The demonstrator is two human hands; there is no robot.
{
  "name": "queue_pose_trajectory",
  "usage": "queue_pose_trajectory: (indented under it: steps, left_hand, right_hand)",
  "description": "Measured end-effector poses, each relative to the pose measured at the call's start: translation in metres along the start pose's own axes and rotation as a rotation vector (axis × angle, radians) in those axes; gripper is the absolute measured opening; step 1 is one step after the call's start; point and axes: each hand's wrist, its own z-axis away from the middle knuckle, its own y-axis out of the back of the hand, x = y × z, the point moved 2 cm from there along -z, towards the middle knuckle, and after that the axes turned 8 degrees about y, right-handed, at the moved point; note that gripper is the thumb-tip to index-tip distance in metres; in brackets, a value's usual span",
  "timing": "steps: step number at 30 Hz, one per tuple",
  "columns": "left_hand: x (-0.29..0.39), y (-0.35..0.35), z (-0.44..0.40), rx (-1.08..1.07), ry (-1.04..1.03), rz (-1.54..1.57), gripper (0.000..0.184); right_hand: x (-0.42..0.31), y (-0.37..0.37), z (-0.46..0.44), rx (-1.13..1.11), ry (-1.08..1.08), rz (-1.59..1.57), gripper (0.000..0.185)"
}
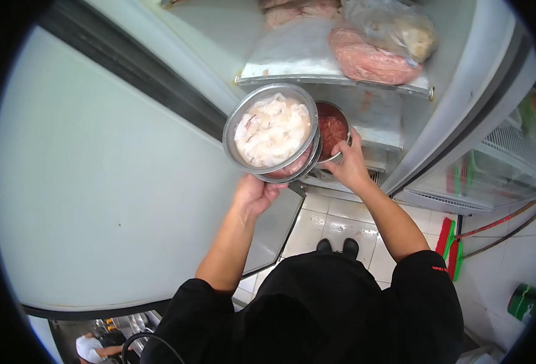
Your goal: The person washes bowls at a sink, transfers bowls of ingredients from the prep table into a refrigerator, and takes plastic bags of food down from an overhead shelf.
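left hand (257,194): fingers grasping stacked round silver metal bowls (230,134), whitish pieces (273,130) above, pink meat (295,165) below | right hand (352,165): fingers grasping round silver metal pot (330,109), red meat (333,133) inside, right of bowls

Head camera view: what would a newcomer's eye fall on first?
Probably the wide metal bowl of whitish food, bright near the upper middle, stacked over a second bowl with the left hand beneath. Just to its right, the right hand grips the rim of a smaller pot holding red meat. Above them, a large lump of pink meat lies on a metal shelf.
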Motion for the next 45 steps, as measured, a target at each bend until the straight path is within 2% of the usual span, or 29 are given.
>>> queue_pose_trajectory:
  steps: [4,6,10,11,13,16,18,19,23,26,27,30,31,33,36,37,38,40,42,43,45]
  left_hand:
    - [0.007,0.002,0.011,-0.074,0.114,0.05,0.025]
    - [0.009,-0.029,0.047,-0.028,0.073,0.045,0.02]
    - [0.026,-0.033,0.064,-0.041,0.084,0.033,0.019]
    - [0.027,-0.02,0.054,-0.154,0.155,0.078,0.031]
    - [0.027,-0.009,0.054,-0.129,0.167,0.063,0.03]
    - [0.021,-0.001,0.048,-0.141,0.168,0.105,0.023]
    - [0.02,-0.005,0.045,-0.134,0.139,0.106,0.038]
    - [0.02,-0.008,0.05,-0.087,0.139,0.072,0.039]
    - [0.022,0.001,0.048,-0.048,0.163,0.009,0.036]
    - [0.031,-0.002,0.05,-0.033,0.099,-0.088,0.035]
    - [0.036,0.0,0.048,-0.093,0.128,-0.066,0.023]
    - [0.044,0.017,0.024,-0.104,0.122,-0.134,0.025]
    - [0.046,0.012,0.027,-0.082,0.06,-0.131,0.027]
    - [0.053,0.018,0.01,-0.106,0.063,-0.196,0.028]
    - [0.059,0.032,-0.021,-0.135,0.08,-0.226,0.028]
    - [0.059,0.022,-0.004,-0.096,-0.052,-0.293,0.03]
    - [0.056,0.027,-0.024,-0.07,-0.078,-0.286,0.029]
    - [0.056,0.021,-0.036,0.062,-0.07,-0.206,0.029]
    - [0.072,0.014,-0.064,0.067,-0.056,-0.34,0.029]
    - [0.079,0.01,-0.07,0.069,-0.054,-0.406,0.028]
    - [0.083,0.012,-0.09,0.096,-0.124,-0.541,0.029]
  right_hand:
    - [-0.032,0.003,0.012,-0.011,0.049,-0.005,0.044]
    - [-0.049,0.022,0.015,-0.003,0.092,-0.001,0.045]
    - [-0.083,0.018,0.016,-0.04,0.04,0.012,0.047]
    - [-0.091,0.018,0.014,-0.04,0.023,0.009,0.048]
    - [-0.107,0.016,0.016,-0.019,0.014,-0.011,0.05]
    - [-0.115,0.011,0.022,0.005,0.0,-0.019,0.045]
    - [-0.115,0.011,0.023,0.025,0.031,-0.008,0.042]
    - [-0.118,0.013,0.027,0.037,0.056,0.005,0.042]
    - [-0.129,0.01,0.034,0.091,0.102,0.056,0.041]
    - [-0.134,0.006,0.03,0.112,0.106,0.047,0.041]
    - [-0.136,0.006,0.027,0.12,0.113,0.057,0.042]
    - [-0.135,-0.01,0.02,0.161,0.111,0.08,0.043]
    - [-0.132,-0.016,0.019,0.165,0.098,0.067,0.044]
    - [-0.127,-0.024,0.013,0.17,0.09,-0.006,0.044]
    - [-0.111,-0.045,0.009,0.189,0.066,0.045,0.048]
    - [-0.109,-0.048,0.01,0.176,-0.002,0.024,0.048]
    - [-0.103,-0.05,0.006,0.155,-0.073,0.003,0.049]
    - [-0.089,-0.054,-0.005,0.156,-0.145,-0.018,0.05]
    - [-0.06,-0.07,-0.03,0.171,-0.17,-0.026,0.052]
    - [-0.052,-0.07,-0.038,0.174,-0.279,-0.135,0.061]
    - [-0.033,-0.063,-0.053,0.235,-0.414,-0.4,0.057]
